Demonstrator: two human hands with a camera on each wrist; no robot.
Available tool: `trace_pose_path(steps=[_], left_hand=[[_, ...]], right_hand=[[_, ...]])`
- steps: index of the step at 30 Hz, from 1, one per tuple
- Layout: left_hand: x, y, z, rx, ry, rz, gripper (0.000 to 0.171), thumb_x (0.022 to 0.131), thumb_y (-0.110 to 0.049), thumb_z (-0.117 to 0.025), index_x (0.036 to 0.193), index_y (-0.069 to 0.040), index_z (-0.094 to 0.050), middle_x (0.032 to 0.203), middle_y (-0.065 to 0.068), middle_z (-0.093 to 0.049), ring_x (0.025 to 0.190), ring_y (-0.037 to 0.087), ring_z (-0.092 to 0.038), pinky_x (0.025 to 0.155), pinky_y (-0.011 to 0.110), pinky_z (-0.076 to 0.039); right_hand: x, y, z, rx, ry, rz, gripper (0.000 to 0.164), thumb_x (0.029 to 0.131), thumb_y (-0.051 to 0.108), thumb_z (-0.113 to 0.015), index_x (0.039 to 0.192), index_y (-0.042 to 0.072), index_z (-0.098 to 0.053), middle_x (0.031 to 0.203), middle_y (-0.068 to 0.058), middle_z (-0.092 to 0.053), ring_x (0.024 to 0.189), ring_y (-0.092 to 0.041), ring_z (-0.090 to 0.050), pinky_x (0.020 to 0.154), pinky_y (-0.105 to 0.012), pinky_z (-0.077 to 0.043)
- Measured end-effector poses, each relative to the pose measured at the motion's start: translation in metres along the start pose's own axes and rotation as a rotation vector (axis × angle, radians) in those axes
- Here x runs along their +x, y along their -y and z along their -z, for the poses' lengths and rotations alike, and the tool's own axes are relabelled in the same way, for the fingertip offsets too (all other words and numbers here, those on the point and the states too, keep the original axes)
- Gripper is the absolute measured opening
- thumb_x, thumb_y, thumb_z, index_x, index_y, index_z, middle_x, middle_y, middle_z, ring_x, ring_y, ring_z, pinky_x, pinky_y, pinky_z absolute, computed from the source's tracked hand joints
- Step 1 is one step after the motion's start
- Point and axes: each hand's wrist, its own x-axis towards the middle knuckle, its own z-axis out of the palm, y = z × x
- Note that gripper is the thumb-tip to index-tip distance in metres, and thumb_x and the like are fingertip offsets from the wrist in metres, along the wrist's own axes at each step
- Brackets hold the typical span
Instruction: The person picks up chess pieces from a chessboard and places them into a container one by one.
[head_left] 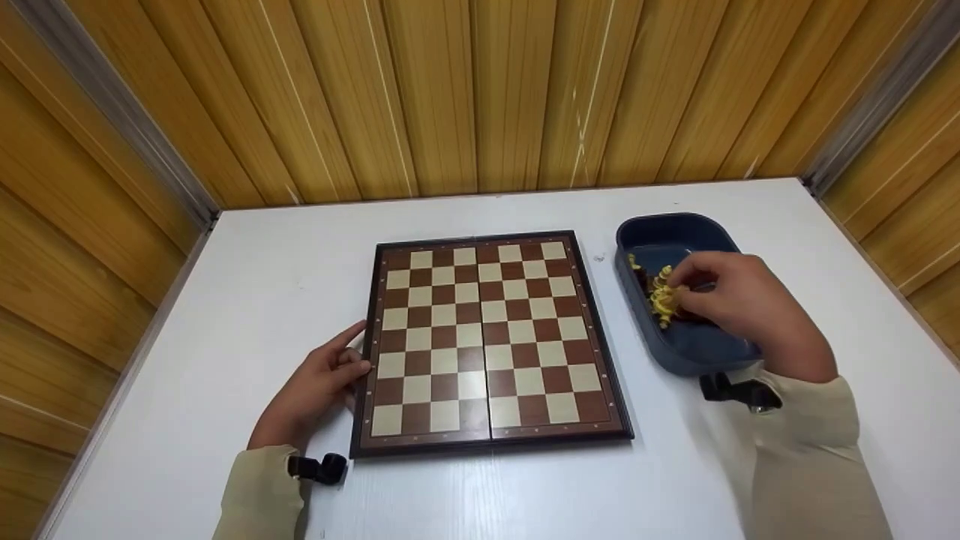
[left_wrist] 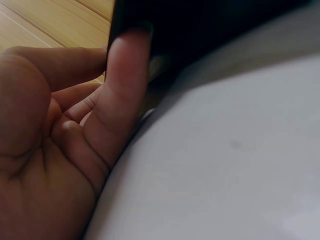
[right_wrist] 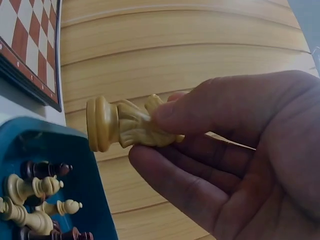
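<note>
A brown-and-cream chessboard [head_left: 469,341] lies on the white table, opened flat with a seam down its middle. My left hand [head_left: 322,379] holds its left edge, with the thumb at the rim; in the left wrist view one fingertip [left_wrist: 129,60] rests against the board's dark side. Above a dark blue bin [head_left: 679,361], my right hand [head_left: 739,296] pinches a cream chess knight [right_wrist: 135,125] between thumb and fingers. The knight lies sideways in the grip, its round base pointing away from the palm. Part of its head is hidden by the thumb.
Cream pieces [right_wrist: 32,187] and dark chess pieces [right_wrist: 45,170] lie jumbled in the bin, which stands right of the board. Wood-patterned panels [head_left: 435,97] wall the table at the back and both sides.
</note>
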Motion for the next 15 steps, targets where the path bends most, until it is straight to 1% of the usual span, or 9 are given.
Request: trace_pose_path(steps=[3, 7, 11, 15], left_hand=[[0.0, 0.001, 0.001, 0.031, -0.008, -0.005, 0.068, 0.096, -0.014, -0.06, 0.154, -0.023, -0.026, 0.09, 0.006, -0.06, 0.067, 0.015, -0.062, 0.056, 0.036, -0.059], [0.0, 0.001, 0.001, 0.033, -0.005, -0.004, 0.068, 0.096, -0.015, -0.06, 0.154, -0.023, -0.026, 0.09, 0.006, -0.06, 0.067, 0.015, -0.062, 0.056, 0.037, -0.059], [0.0, 0.001, 0.001, 0.018, 0.0, -0.007, 0.068, 0.096, -0.014, -0.06, 0.154, -0.022, -0.025, 0.09, 0.006, -0.06, 0.067, 0.015, -0.062, 0.055, 0.037, -0.059], [0.0, 0.001, 0.001, 0.01, 0.002, -0.007, 0.069, 0.096, -0.014, -0.06, 0.155, -0.022, -0.025, 0.09, 0.005, -0.06, 0.066, 0.014, -0.062, 0.055, 0.037, -0.059]], right_hand=[[0.001, -0.003, 0.002, -0.014, 0.016, -0.016, 0.014, 0.09, 0.023, -0.065, 0.101, 0.014, -0.071, 0.107, -0.013, -0.068, 0.1, -0.028, -0.063, 0.082, -0.042, -0.048], [0.003, -0.006, 0.003, -0.027, 0.044, -0.051, 0.018, 0.091, 0.023, -0.065, 0.104, 0.013, -0.071, 0.108, -0.015, -0.068, 0.1, -0.029, -0.062, 0.083, -0.043, -0.049], [0.004, -0.009, 0.003, -0.032, 0.076, -0.083, 0.02, 0.091, 0.023, -0.064, 0.106, 0.012, -0.07, 0.108, -0.015, -0.067, 0.099, -0.029, -0.06, 0.083, -0.043, -0.049], [0.005, -0.013, 0.001, -0.05, 0.095, -0.089, 0.019, 0.091, 0.021, -0.064, 0.106, 0.011, -0.07, 0.106, -0.014, -0.067, 0.096, -0.027, -0.06, 0.08, -0.04, -0.049]])
